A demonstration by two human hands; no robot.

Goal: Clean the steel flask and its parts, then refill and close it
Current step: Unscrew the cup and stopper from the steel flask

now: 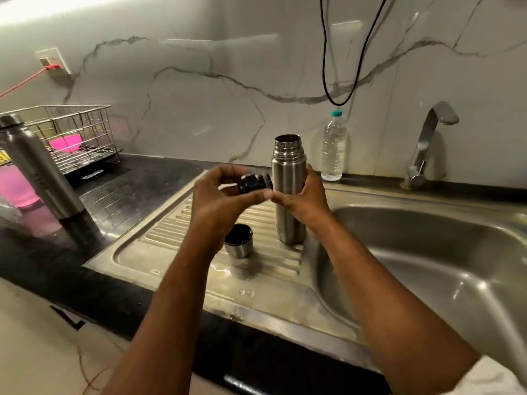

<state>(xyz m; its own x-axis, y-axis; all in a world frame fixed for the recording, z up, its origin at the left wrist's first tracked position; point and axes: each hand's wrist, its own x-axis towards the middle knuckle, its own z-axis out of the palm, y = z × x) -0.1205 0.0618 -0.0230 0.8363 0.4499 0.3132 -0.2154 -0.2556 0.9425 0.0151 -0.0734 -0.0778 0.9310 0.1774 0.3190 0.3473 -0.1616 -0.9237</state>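
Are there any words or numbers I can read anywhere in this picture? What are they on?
None can be read.
Drainboard: a small stamped mark near its front edge, too blurred to read.
Plastic water bottle: no label shows.
Steel flask, held by the right hand: plain, no writing seen.
Dark stopper in the left hand: no text visible.

No legible text, label, brand or number anywhere.

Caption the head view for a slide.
Left hand holds stopper; right hand grips open flask on drainboard.
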